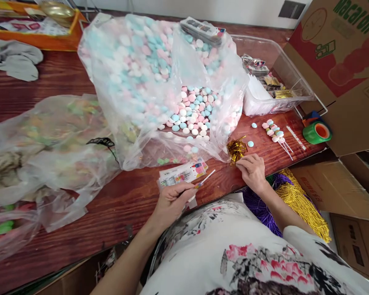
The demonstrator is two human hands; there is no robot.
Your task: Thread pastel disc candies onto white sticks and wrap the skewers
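My left hand (176, 199) is closed, pinching a small plastic wrapper with a white stick (208, 176) jutting out of it. Flat printed plastic packets (180, 175) lie on the table just beyond that hand. At the table's front edge, my right hand (253, 172) has its fingers pressed together against a bunch of gold twist ties (237, 149); whether one tie is between the fingertips I cannot make out. Behind both hands sits a large clear bag (135, 82) full of pink, white and blue candies (192, 108), its mouth gaping towards me.
Candy skewers (273, 130) lie to the right, near a green tape roll (316, 132) and two loose blue candies. A clear plastic bin (273, 49) with packets stands behind them. Another filled bag (49, 143) covers the left side. A cardboard box (350, 69) rises at right.
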